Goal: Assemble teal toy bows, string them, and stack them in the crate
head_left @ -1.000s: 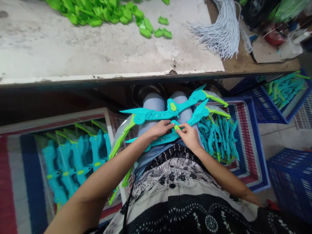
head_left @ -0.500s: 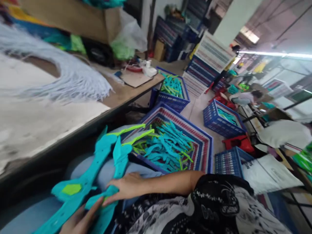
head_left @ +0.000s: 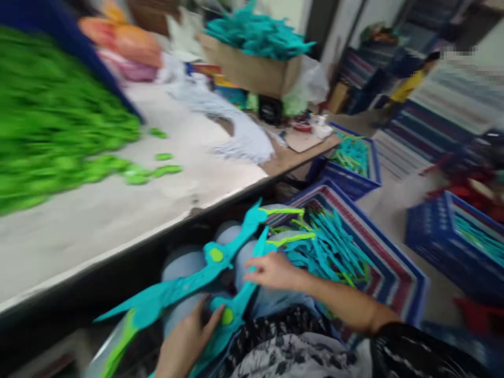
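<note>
Green pieces (head_left: 59,121) heap at ten o'clock on the counter (head_left: 157,210). At seven, the left hand (head_left: 183,341) parts thumb and finger, grip unclear, against the near turquoise bow (head_left: 238,305) at six; at half past five, the right hand (head_left: 275,270) pinches its limb.

Our black-and-white top (head_left: 303,359), our pale blue trousers (head_left: 187,264)
We wear a blurred print of dark figures on pale cloth, a black band (head_left: 291,321) with white marks along the hem, and a short black right sleeve (head_left: 429,354).
</note>
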Demonstrator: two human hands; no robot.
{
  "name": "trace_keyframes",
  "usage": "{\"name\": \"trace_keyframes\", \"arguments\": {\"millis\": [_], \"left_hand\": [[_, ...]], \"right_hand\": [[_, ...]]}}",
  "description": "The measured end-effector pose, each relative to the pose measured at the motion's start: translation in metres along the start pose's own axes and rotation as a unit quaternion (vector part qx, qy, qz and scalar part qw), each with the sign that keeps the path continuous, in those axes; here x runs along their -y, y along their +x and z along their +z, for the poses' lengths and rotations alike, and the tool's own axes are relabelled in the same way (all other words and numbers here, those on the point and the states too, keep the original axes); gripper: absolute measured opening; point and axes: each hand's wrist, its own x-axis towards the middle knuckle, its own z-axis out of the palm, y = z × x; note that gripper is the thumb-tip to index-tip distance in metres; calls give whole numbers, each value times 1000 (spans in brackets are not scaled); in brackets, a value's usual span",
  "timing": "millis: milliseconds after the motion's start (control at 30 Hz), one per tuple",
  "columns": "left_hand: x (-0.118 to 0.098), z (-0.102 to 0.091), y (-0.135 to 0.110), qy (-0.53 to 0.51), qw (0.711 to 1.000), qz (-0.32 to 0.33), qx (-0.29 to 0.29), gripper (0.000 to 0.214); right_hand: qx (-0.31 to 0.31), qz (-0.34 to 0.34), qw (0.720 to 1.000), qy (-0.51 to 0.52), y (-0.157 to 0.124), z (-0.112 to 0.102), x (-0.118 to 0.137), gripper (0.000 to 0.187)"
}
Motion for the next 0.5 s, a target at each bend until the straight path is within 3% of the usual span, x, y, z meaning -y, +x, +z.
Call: {"name": "trace_keyframes", "arguments": {"millis": [100,167,233,333,500], "left_hand": [[-30,1,-2,36,977,68,-198,44],[-48,11,2,64,953,134,-265,38],[-60,25,6,93,948,160,-260,35],[-65,41,9,114,964,145,-194,41],[-48,32,11,153,975,125,-104,24]], "right_hand": [[-179,10,983,44,42,-57,-21,29],[-282,14,959,17,81,-97,-35,30],[-331,56,941,-35,121,-135,-45,28],[-340,129,928,-79,177,-178,-52,28],[-315,158,933,-70,254,-206,-41,32]]}}
